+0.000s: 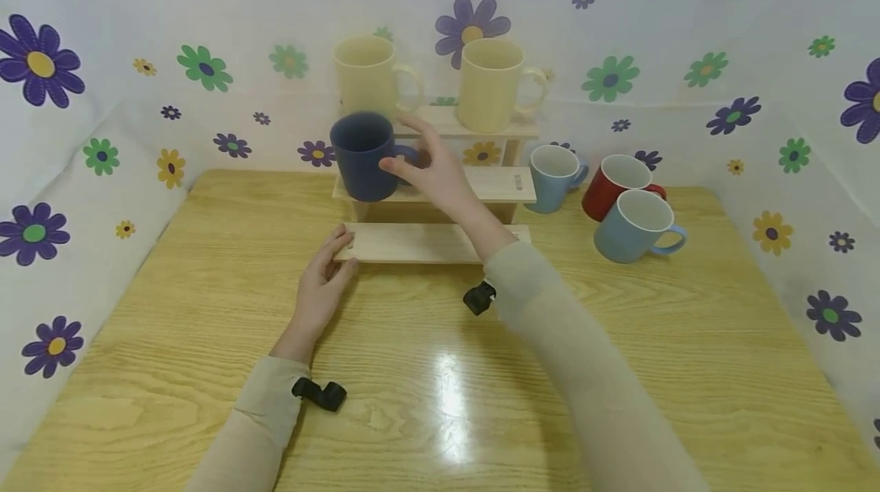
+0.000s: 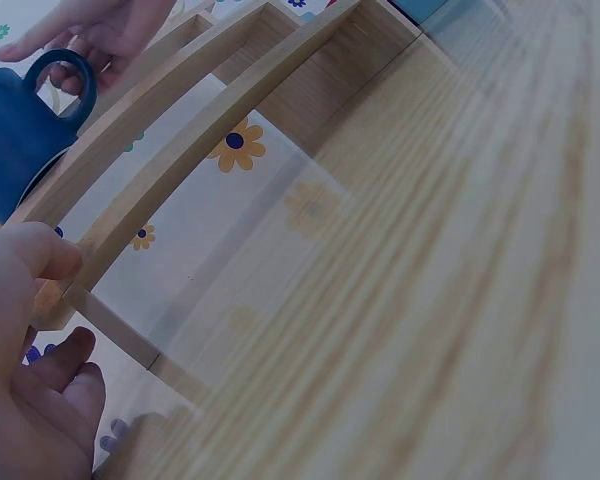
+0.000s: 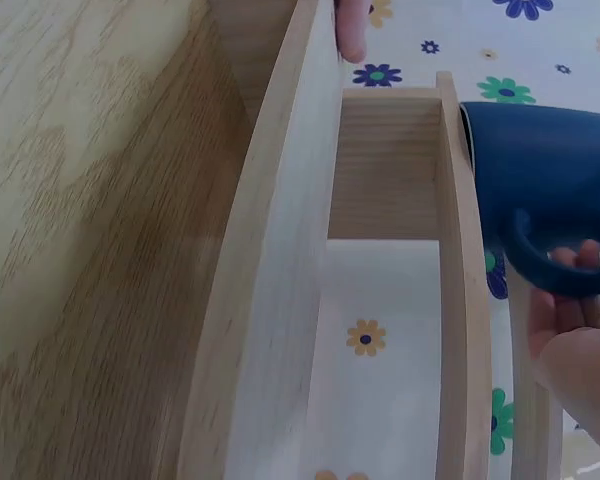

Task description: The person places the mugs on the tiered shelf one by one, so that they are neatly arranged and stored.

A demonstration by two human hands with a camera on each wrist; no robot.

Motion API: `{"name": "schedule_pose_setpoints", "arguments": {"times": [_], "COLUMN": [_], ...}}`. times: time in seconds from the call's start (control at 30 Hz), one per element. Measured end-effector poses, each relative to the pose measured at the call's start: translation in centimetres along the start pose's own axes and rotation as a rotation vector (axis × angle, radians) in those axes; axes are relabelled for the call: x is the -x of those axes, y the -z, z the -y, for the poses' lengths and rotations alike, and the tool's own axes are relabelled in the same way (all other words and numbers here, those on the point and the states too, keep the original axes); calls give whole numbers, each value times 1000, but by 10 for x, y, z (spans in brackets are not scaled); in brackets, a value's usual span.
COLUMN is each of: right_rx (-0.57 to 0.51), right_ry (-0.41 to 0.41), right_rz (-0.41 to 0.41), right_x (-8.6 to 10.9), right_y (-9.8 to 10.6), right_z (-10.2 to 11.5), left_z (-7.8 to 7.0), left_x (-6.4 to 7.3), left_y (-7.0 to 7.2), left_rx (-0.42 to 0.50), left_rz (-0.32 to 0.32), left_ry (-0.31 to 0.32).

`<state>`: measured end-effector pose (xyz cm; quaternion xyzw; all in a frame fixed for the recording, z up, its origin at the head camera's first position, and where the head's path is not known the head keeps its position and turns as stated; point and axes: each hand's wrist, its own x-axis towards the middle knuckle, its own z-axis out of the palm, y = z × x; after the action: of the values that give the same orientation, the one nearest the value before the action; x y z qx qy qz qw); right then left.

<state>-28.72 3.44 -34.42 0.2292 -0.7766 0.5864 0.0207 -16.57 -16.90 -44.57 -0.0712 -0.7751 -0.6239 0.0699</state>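
A dark blue mug (image 1: 364,160) stands upright at the left end of the middle board, its handle turned to the right. My right hand (image 1: 436,167) is at that handle (image 3: 555,270), with thumb and index finger spread apart and the thumb overlapping the mug's side in the head view. At the left end of the wooden tiered shelf (image 1: 419,242), my left hand (image 1: 323,286) grips the lowest board between thumb and fingers. The left wrist view shows the thumb (image 2: 50,250) over the board's end and the other fingers below it.
Two pale yellow mugs (image 1: 491,87) stand on the top board. On the table (image 1: 206,286), right of the shelf, are a light blue mug (image 1: 550,182), a red mug (image 1: 601,194) and another light blue mug (image 1: 629,232). A flowered cloth (image 1: 227,3) hangs behind.
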Motion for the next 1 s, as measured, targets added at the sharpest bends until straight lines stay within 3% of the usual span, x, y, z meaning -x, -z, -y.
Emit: {"name": "schedule_pose_setpoints", "arguments": {"times": [0.27,0.4,0.63,0.83,1.0], "right_rx": [91,166,200,229,266], "right_ry": [0,48,96,107,64], "right_rz": [34,31,0,-63,-135], "right_x": [22,34,65,88,105], "right_y": [25,39,63,92,121], "right_z": [-4,-9,-15,-25,-30], "left_z": [1,1,1,-1,0], "left_x": [-1,-1,2,2,1], "left_y": [0,0,-1,-2,-2], "left_rx": [4,1,-15,-15,-17], "left_rz": [0,-4,-6,-8,-9], "left_ry": [-20,-17,-4,-14,-19]}}
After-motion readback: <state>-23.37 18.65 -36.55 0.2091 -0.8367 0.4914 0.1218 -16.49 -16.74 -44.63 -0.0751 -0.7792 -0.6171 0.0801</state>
